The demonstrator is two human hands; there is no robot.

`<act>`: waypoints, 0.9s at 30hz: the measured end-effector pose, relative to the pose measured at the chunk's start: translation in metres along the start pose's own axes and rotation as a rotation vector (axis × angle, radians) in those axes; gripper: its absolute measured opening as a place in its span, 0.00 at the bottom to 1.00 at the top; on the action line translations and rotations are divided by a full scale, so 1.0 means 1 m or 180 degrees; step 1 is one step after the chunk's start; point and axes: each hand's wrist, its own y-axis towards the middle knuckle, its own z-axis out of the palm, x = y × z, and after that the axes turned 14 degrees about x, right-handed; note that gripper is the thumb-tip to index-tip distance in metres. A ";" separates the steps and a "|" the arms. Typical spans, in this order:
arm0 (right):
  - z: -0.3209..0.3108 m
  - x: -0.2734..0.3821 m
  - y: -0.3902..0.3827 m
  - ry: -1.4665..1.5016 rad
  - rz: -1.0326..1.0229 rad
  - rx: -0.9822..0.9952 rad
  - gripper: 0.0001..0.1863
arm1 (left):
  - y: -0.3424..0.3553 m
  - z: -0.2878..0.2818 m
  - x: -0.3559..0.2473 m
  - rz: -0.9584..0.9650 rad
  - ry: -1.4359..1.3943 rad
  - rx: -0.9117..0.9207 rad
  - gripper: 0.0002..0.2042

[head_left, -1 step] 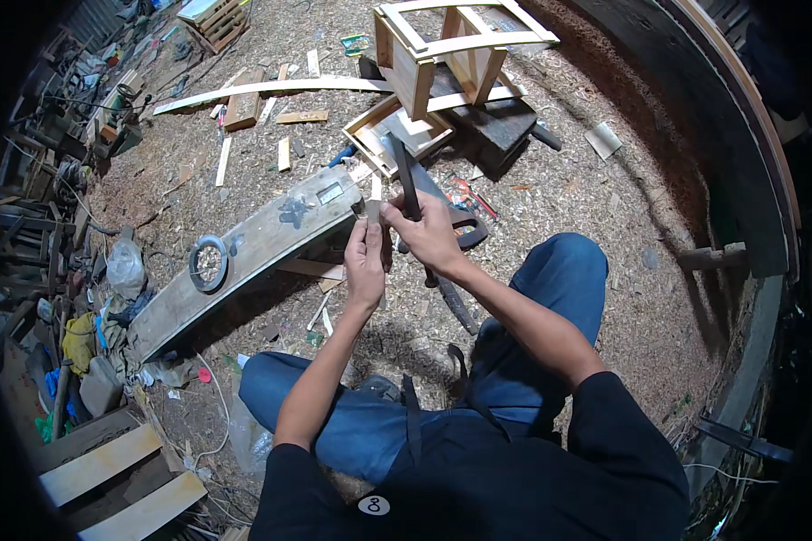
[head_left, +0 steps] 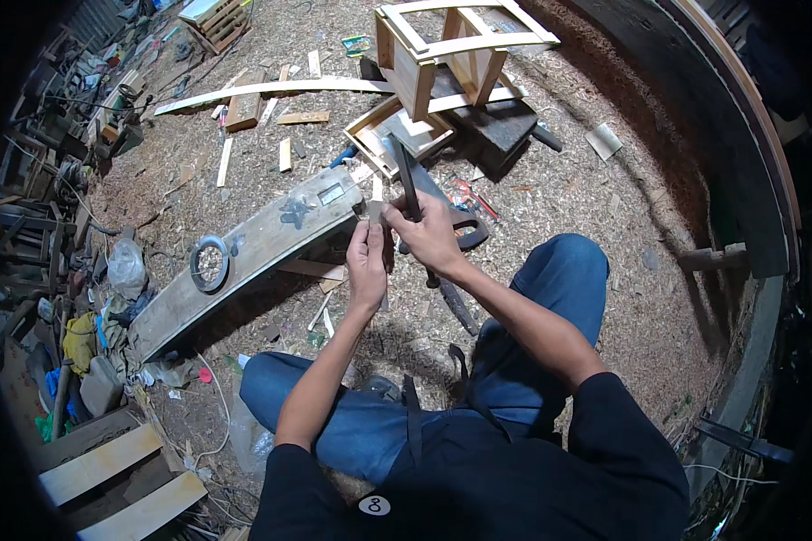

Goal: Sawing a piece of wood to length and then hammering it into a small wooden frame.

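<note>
My left hand (head_left: 366, 263) is closed round a small flat strip of wood (head_left: 375, 209), held upright just past the end of the plank bench. My right hand (head_left: 431, 236) grips a long, dark, narrow tool (head_left: 409, 180), which slants up and away; its exact kind does not show. The right fingertips come close to the strip, and I cannot tell whether they touch it. Beyond the right hand lies a handsaw (head_left: 468, 236) with a dark handle. Red-handled pliers (head_left: 485, 207) rest on the shavings beside it.
The plank bench (head_left: 271, 236) runs to the left, with a grey ring (head_left: 209, 264) on it. A shallow wooden tray (head_left: 361, 142) and a wooden frame (head_left: 412, 86) stand ahead by a dark block (head_left: 501, 126). A long curved strip (head_left: 289, 87) and offcuts lie far left. A dark wall curves along the right.
</note>
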 end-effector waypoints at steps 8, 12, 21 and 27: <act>0.005 -0.002 0.000 -0.0084 -0.0073 -0.0231 0.12 | -0.001 0.005 0.011 -0.0008 -0.0414 -0.0201 0.14; 0.006 0.008 -0.006 -0.0005 0.0210 -0.0146 0.12 | 0.001 -0.009 0.009 0.0100 -0.0070 -0.0375 0.14; 0.017 -0.029 -0.009 0.0871 0.0917 0.0101 0.12 | 0.010 -0.032 -0.008 -0.0312 0.0806 -0.0122 0.17; 0.017 -0.029 -0.006 -0.0035 0.0874 0.0187 0.16 | 0.010 -0.045 -0.002 -0.0281 0.1565 -0.0094 0.16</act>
